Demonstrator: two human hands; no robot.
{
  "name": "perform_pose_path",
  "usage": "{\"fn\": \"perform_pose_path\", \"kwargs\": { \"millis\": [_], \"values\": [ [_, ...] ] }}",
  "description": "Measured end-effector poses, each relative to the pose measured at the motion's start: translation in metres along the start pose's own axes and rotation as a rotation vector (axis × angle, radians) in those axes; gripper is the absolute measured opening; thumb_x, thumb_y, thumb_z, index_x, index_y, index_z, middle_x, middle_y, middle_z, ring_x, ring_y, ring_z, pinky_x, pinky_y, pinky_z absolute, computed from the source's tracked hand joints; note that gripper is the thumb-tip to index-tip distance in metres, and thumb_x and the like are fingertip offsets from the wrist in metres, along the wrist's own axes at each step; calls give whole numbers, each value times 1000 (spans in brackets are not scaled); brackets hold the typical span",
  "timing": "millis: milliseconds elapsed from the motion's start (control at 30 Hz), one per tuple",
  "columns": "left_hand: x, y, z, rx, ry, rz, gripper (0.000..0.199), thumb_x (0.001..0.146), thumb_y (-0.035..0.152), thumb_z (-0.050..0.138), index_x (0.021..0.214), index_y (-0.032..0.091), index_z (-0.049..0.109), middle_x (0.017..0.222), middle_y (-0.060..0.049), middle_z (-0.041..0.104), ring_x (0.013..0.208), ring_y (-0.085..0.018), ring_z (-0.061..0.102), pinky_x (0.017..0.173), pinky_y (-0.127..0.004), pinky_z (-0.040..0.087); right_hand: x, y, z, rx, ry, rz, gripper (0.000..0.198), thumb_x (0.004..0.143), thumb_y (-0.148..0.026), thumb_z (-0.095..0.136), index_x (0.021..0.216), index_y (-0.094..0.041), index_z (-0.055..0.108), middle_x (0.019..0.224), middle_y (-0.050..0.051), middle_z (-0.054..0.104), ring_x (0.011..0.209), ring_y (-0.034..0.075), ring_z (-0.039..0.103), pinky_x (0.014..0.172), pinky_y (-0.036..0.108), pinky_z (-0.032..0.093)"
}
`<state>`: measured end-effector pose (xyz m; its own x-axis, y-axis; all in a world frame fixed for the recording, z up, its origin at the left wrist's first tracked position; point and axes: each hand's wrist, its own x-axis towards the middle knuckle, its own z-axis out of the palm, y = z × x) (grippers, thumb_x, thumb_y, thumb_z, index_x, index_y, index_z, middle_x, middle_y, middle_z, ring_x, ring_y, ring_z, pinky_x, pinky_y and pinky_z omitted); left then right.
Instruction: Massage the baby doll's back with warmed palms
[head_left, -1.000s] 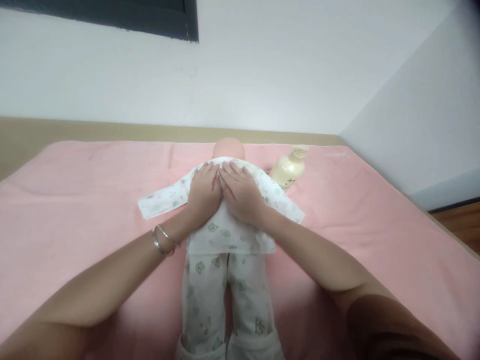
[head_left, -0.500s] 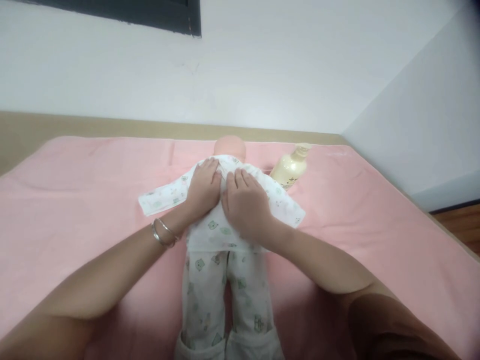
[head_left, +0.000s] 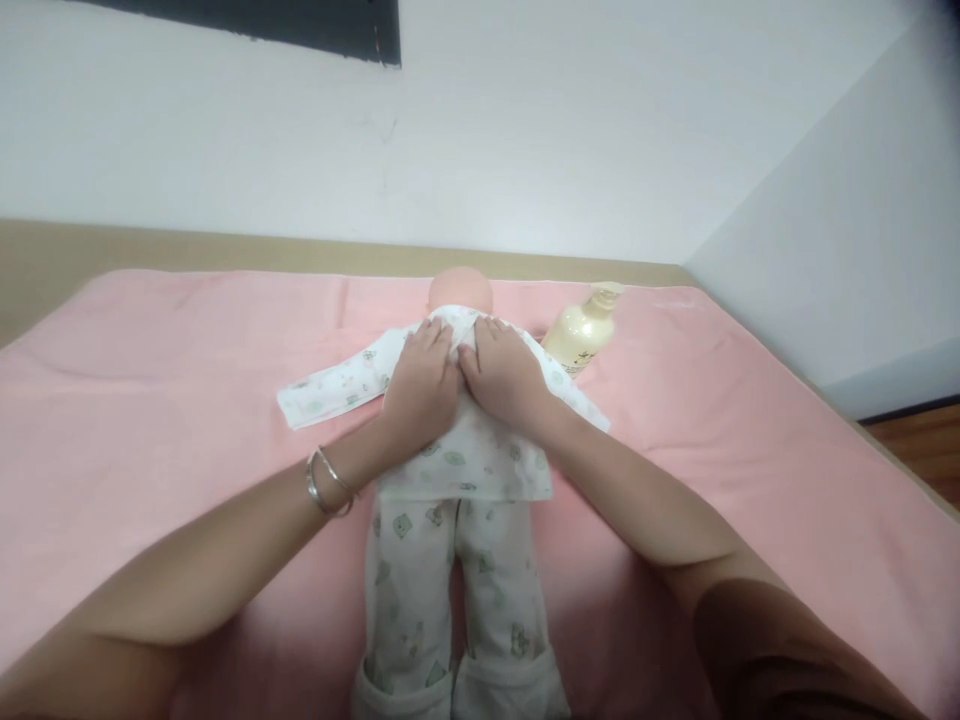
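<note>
A baby doll [head_left: 460, 290] lies face down on a pink sheet, its bald head at the far end. It wears a white printed top [head_left: 480, 470] and matching trousers [head_left: 412, 590] with turned-up cuffs. On the left of its upper back rests my left hand [head_left: 424, 385], laid flat with the fingers stretched toward the head; two silver bangles circle that wrist. My right hand [head_left: 506, 375] lies flat on the right of the upper back, its thumb close to the left hand. Neither hand grasps anything.
Beside the doll's right shoulder a cream pump bottle [head_left: 581, 330] stands tilted on the pink sheet [head_left: 187, 400]. Beyond the sheet runs a tan edge [head_left: 225, 250] against a white wall [head_left: 525, 150]. A dark panel [head_left: 337, 30] hangs at the upper left.
My right hand has slid up the doll's back and slightly right, toward the shoulder. My left hand has shifted a little down and right. Doll and bottle stay in place.
</note>
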<state>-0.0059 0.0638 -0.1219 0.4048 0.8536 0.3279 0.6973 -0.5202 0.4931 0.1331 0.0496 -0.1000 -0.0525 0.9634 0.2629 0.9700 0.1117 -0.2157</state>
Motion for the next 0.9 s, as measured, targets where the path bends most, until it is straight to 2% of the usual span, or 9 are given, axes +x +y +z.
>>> {"fn": "perform_pose_path", "kwargs": {
  "millis": [133,233,400,500,633,800,900],
  "values": [
    [19,-16,-2,-52,-3,-141,62,96,27,26,148,3,48,161,-18,43,155,-29,35,132,-54,26,-21,-12,-3,-127,65,-98,57,104,-29,30,144,7,50,143,27,59,137,36,54,121,48,39],
    [23,-19,-2,-66,-3,-174,64,95,29,25,149,3,47,162,-16,43,155,-28,35,133,-53,23,-29,-18,-8,-170,37,-123,57,103,-27,29,144,8,50,144,29,57,138,37,54,122,49,38],
    [20,-15,-1,-75,15,-182,62,95,31,27,146,6,51,160,-14,46,153,-26,37,133,-50,25,-5,-3,-14,79,-100,-68,56,102,-27,28,145,1,51,154,22,51,147,32,46,125,47,38],
    [19,-15,-1,-70,36,-175,60,95,33,27,144,9,54,158,-12,49,152,-25,39,133,-48,26,9,7,-8,182,-142,-11,61,101,-32,30,151,1,43,162,20,40,154,31,36,129,48,32],
    [19,-16,1,-71,37,-175,59,96,33,27,144,10,54,157,-12,50,151,-25,40,133,-48,26,9,8,4,140,-47,19,65,102,-33,27,154,4,37,164,23,35,156,33,31,132,51,22],
    [20,-17,-2,35,42,-71,55,98,29,25,138,8,56,150,-16,56,144,-28,46,128,-51,33,6,8,8,96,-36,-16,63,102,-32,27,153,4,39,162,23,38,155,33,34,131,49,24],
    [16,-11,-5,138,28,5,51,99,26,26,132,4,58,140,-22,60,138,-31,52,124,-51,38,8,11,7,57,-38,-55,62,102,-31,27,151,5,41,160,25,41,153,33,36,130,49,27]
  ]
}}
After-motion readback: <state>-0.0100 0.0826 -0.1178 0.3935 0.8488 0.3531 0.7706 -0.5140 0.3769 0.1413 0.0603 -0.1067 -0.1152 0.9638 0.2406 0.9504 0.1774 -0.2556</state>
